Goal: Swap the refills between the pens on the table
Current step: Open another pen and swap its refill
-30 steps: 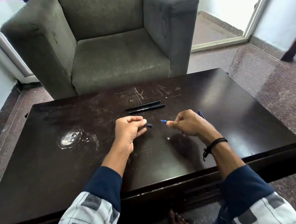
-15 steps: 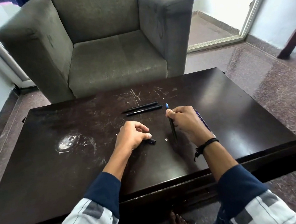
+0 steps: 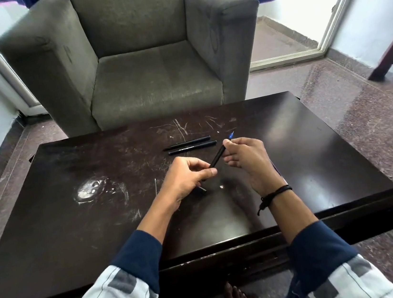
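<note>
Left grip point(image 3: 186, 177): fingers curled, thumb and forefinger pinching the low end of a black pen barrel point(image 3: 217, 159). Right grip point(image 3: 247, 159): curled too, thumb and fingertips pinching the same barrel's top end, just under the blue tip point(image 3: 231, 134) that sticks out past my thumb. The barrel slants up and away, held off the surface point(image 3: 316, 158), one grip at each end.

Landmark is the white stain point(image 3: 91, 190) on the surface. The held barrel is well right of the stain. A thin pale rod point(image 3: 155, 188), refill-like, lies flat right of the stain, between it and my left grip, touching neither.

The far black pen point(image 3: 187, 143) and near black pen point(image 3: 192, 147) lie side by side, nearly touching. They are right of the stain and farther back toward the armchair point(image 3: 151, 79), apart from my grips.

A short black piece point(image 3: 202, 189) pokes out under my left grip, right of the stain; cannot tell if I hold it or it lies loose. A tiny bright speck point(image 3: 221, 186) sits just right of that piece. Black cord band point(image 3: 275, 192) on my right wrist.
</note>
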`<act>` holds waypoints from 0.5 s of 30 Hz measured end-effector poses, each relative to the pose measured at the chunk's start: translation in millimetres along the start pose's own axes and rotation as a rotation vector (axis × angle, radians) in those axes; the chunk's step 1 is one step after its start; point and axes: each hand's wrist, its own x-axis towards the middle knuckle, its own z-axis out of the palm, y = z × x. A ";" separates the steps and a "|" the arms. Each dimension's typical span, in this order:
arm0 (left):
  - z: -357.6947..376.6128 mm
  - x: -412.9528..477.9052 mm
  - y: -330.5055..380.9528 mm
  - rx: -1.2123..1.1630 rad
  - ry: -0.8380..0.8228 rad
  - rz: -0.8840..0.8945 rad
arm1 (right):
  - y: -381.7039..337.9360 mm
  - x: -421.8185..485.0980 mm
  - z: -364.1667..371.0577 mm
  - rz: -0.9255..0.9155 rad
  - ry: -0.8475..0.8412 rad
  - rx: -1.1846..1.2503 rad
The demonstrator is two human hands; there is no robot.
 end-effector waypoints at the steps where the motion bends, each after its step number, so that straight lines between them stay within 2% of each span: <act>1: -1.7 0.8 -0.9 0.022 0.001 0.006 | 0.7 0.4 -0.7 -0.002 0.007 0.009; 15: -5.0 2.9 -1.7 0.148 -0.081 0.005 | -1.0 -2.7 -2.3 0.055 0.068 0.075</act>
